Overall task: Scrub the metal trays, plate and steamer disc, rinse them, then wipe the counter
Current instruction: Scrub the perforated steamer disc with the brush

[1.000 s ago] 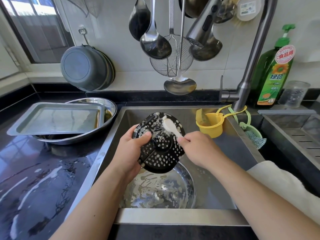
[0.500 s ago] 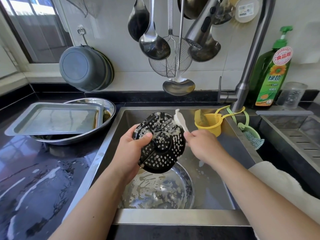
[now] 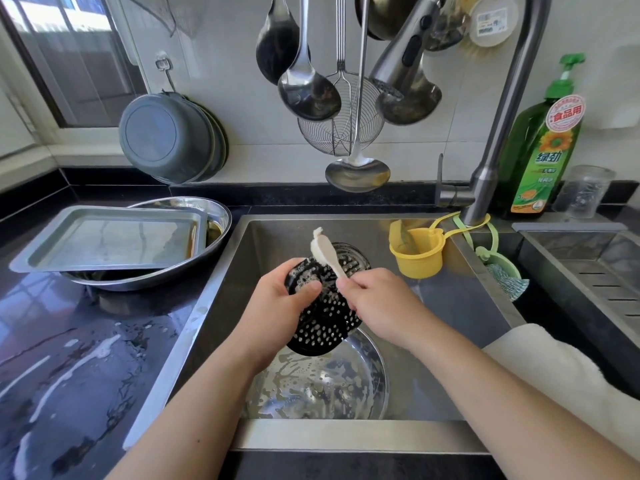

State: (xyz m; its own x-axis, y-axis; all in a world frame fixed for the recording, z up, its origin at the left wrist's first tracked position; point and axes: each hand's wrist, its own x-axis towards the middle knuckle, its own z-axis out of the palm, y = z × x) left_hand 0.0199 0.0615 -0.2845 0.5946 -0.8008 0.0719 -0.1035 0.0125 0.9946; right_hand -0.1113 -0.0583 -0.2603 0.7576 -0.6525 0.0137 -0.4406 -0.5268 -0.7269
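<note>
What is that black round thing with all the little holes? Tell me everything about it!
The steamer disc is round, black and full of small holes, with foam on its upper part. It is held tilted over the sink, above a soapy metal plate. The left hand grips its left edge, thumb on the face. The right hand holds a white brush against its top.

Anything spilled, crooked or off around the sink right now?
Yes: soapy water streaks pool on the black counter left of the sink. The rectangular metal tray sits tilted across the round basin, overhanging its rim.
</note>
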